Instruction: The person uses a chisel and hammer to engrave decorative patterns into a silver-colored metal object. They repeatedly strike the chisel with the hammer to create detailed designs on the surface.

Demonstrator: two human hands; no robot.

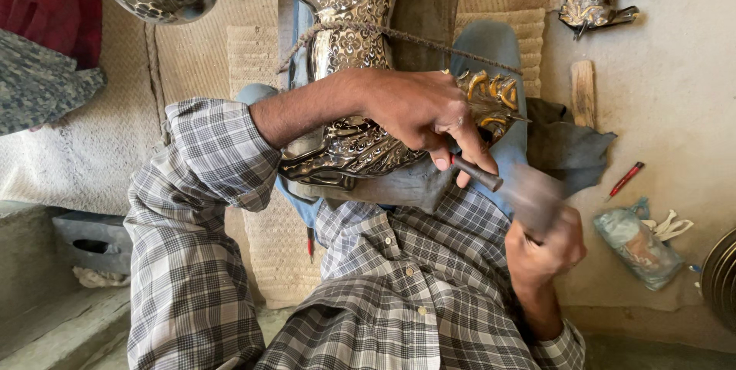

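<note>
Left hand (429, 113) pins a dark metal punch (477, 174) against the embossed silver-and-gold metal vessel (349, 144), bracing it on the lap. Right hand (546, 251) has its grip closed round a motion-blurred hammer (530, 195), near the punch's end

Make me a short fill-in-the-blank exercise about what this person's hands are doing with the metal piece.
1. The left hand presses a dark chisel against the engraved ____ metal piece.
2. The right hand grips a motion-blurred ____.
3. A ____ pen lies on the floor beside the wooden stick.
4. A ____ runs across the metal piece.

Missing words: silver; hammer; red; rope
</note>
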